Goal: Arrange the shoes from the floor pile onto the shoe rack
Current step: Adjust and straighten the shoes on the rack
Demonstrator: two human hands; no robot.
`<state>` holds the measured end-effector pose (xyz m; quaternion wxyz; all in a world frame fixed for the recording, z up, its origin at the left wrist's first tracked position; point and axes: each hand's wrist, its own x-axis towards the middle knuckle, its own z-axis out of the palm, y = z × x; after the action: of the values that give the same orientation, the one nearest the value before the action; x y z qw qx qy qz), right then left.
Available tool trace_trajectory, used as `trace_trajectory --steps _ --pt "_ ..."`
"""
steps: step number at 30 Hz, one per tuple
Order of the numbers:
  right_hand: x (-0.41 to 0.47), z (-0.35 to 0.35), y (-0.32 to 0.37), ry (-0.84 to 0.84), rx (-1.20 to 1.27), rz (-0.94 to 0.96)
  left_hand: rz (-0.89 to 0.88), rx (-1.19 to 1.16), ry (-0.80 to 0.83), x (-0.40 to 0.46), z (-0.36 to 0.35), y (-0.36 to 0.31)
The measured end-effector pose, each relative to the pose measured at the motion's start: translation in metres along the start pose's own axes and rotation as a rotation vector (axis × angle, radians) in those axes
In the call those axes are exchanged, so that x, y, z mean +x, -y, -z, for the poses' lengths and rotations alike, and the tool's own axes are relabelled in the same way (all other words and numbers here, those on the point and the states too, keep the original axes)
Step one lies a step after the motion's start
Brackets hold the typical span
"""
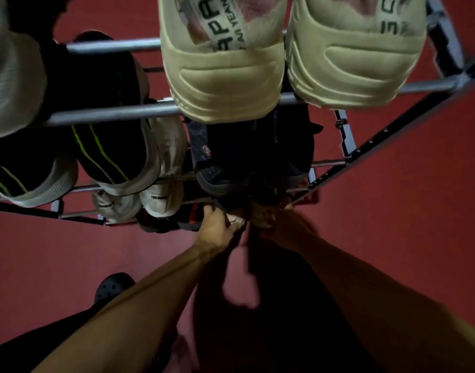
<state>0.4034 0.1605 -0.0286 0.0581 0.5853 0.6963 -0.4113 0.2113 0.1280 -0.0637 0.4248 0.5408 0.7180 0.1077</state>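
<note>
Looking straight down the shoe rack [118, 111] from above; both arms reaching to the lowest tier, near the floor.

L hand [217, 227] & R hand [282, 230] are working side by side on a pale shoe [257, 216] at the bottom front of the rack, just under the dark blue shoes [225, 162]. L fingers are curling round its near edge, so holding it. R fingers are dim and blurred; can't tell if they're gripping or only touching.

Upper tiers are already carrying stock: cream sneakers [222, 84] up top w/ heels toward me, black shoes w/ green stripes [110, 154] one tier down, white sneakers [161, 195] below those, a dark pair w/ red trim [188, 219] at the bottom beside my L hand. A black clog [114, 286] is lying on the red floor [392, 211], well apart from the rack.

Judgement, doing this step well:
- I'm seating the pale shoe; pushing it in toe first so the sole bridges both bars, not dropping between them.
- Keeping the heel flush w/ its neighbours' heels.
- Low light down there, so checking by feel that it isn't rocking before letting go.
- Minding the dark blue shoes overhead; a knock w/ my wrist could tip them off.
- The clog is probably next.
</note>
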Motion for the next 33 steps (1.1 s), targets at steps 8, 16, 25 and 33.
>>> trace_trajectory --steps 8,16,25,33 --pt "0.016 -0.027 -0.020 -0.093 0.407 -0.281 0.352 -0.455 -0.074 0.003 -0.016 0.002" --pt "0.027 -0.057 -0.028 -0.157 1.223 -0.607 0.648 -1.015 -0.073 0.007 -0.050 0.023" --pt "0.033 -0.077 -0.031 -0.167 1.452 -0.689 0.678 -1.347 0.025 0.004 -0.064 0.029" --pt "0.049 -0.059 -0.029 -0.221 1.324 -0.587 0.576 -1.331 0.002 0.021 -0.055 0.009"
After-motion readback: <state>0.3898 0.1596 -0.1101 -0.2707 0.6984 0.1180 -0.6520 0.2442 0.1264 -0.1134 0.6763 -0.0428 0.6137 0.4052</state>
